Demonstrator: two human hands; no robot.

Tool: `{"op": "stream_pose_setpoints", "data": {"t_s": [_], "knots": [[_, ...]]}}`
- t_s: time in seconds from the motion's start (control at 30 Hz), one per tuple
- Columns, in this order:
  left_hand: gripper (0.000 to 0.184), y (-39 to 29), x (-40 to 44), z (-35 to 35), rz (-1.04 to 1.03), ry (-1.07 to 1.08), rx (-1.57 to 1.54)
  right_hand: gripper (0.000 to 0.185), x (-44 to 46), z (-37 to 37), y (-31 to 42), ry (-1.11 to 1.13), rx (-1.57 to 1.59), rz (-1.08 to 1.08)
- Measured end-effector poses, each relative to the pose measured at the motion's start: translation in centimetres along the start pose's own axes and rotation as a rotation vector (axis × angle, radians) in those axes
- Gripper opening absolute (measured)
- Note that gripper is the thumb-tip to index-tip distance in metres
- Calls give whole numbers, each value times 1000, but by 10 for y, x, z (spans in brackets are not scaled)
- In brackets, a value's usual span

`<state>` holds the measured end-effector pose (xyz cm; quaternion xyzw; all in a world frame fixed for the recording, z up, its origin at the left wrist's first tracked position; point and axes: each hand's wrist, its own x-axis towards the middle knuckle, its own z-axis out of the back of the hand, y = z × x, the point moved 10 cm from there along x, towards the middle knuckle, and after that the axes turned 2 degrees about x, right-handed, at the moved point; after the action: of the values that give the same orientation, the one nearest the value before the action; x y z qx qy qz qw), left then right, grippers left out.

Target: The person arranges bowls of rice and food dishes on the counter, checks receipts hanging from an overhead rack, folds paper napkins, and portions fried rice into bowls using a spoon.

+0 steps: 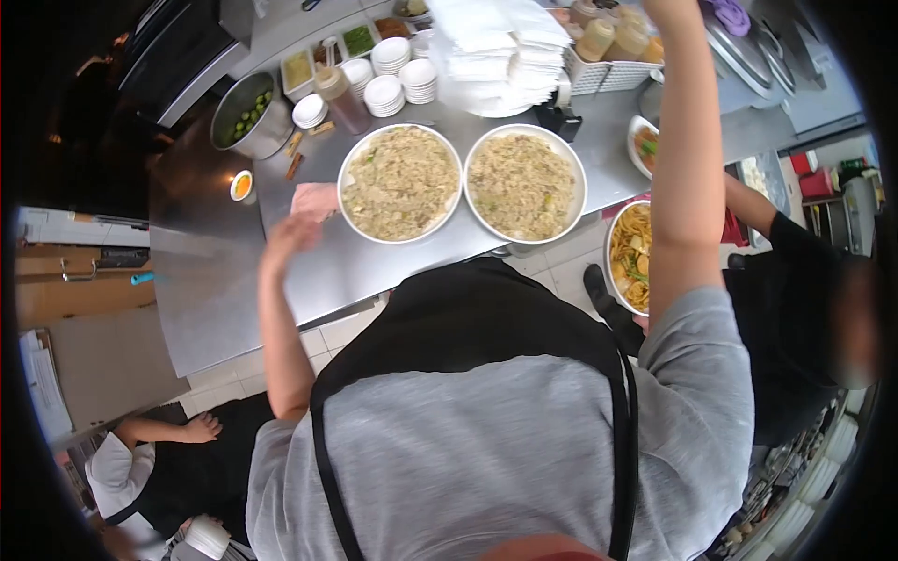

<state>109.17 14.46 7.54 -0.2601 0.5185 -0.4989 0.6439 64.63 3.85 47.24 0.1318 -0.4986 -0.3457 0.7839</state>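
Two round white dishes of fried rice, the left dish point(399, 184) and the right dish point(526, 183), stand side by side on the steel counter. Beside the left dish lies a folded pink cloth point(316, 200). My left hand point(294, 236) is at the cloth's lower left edge, smeared by motion; whether it grips the cloth I cannot tell. My right arm point(687, 178) stretches up past the condiment basket point(613, 75) to the top edge of the view, where the right hand's fingers are cut off.
Stacked white foam containers point(496, 56), small white bowls point(391, 56) and a sauce bottle point(341, 98) line the counter's back. A metal pot point(253, 117) stands left. At right, a co-worker point(795, 280) is near a noodle dish point(630, 257); another person point(187, 458) is lower left.
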Motion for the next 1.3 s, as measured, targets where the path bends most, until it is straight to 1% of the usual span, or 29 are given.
{"op": "stream_pose_setpoints", "data": {"t_s": [0.07, 0.1, 0.13, 0.17, 0.23, 0.27, 0.33, 0.37, 0.4, 0.47, 0.5, 0.57, 0.63, 0.7, 0.77, 0.83, 0.9, 0.97, 1.03, 1.07, 1.13, 1.17, 1.23, 1.27, 1.3], "knots": [[45, 26, -13, -50, 204, 25, -314, 33, -76, -36, -89, 253, -54, -358], [47, 34, -10, -71, 183, 90, -445, 34, -111, -53, -114, 222, -48, -271], [51, 38, -7, -89, 160, 156, -575, 33, -152, -64, -138, 256, -198, -534], [51, 39, -6, -100, 167, 152, -579, 29, -189, -69, -165, 306, -390, -615], [46, 28, 3, -116, 101, 154, -760, 23, -252, -70, -197, 247, -491, -665], [46, 32, 8, -120, 109, 164, -760, 23, -276, -74, -212, 249, -497, -676], [43, 36, 19, -121, 62, 85, -750, 21, -296, -63, -220, 161, -729, -595], [43, 36, 21, -124, 66, 95, -748, 23, -307, -64, -233, 229, -745, -683], [41, 40, 23, -122, 101, 70, -717, 23, -305, -63, -237, 226, -749, -690], [40, 45, 22, -118, 136, 41, -682, 24, -310, -79, -250, 354, -651, -751], [38, 48, 21, -118, 143, 37, -686, 24, -308, -82, -248, 351, -648, -750], [37, 56, 15, -114, 145, 20, -695, 21, -310, -90, -248, 416, -725, -787], [34, 68, -6, -104, 126, -50, -767, 21, -311, -92, -244, 428, -722, -786], [32, 77, -28, -91, 166, -114, -749, 21, -318, -91, -253, 467, -699, -784], [33, 81, -49, -75, 166, -189, -740, 20, -325, -87, -246, 477, -755, -822], [37, 89, -64, -63, 169, -229, -721, 17, -337, -86, -243, 389, -605, -774], [40, 105, -73, -48, 179, -271, -703, 17, -343, -90, -226, 336, -551, -779], [43, 109, -80, -36, 179, -312, -703, 19, -349, -103, -217, 283, -504, -732], [44, 113, -82, -27, 178, -311, -696, 18, -350, -115, -204, 259, -406, -828], [44, 112, -81, -28, 171, -304, -702, 18, -351, -116, -202, 245, -413, -836], [45, 118, -80, -20, 161, -281, -709, 19, -345, -136, -186, 303, -399, -734], [45, 121, -79, -18, 174, -271, -710, 19, -343, -135, -186, 298, -410, -738], [43, 119, -82, -23, 180, -267, -733, 23, -343, -144, -189, 407, -106, -855], [43, 118, -82, -25, 177, -265, -737, 24, -329, -125, -189, 399, -178, -783], [41, 113, -86, -33, 181, -290, -746, 26, -315, -90, -196, 394, -242, -712]]}}
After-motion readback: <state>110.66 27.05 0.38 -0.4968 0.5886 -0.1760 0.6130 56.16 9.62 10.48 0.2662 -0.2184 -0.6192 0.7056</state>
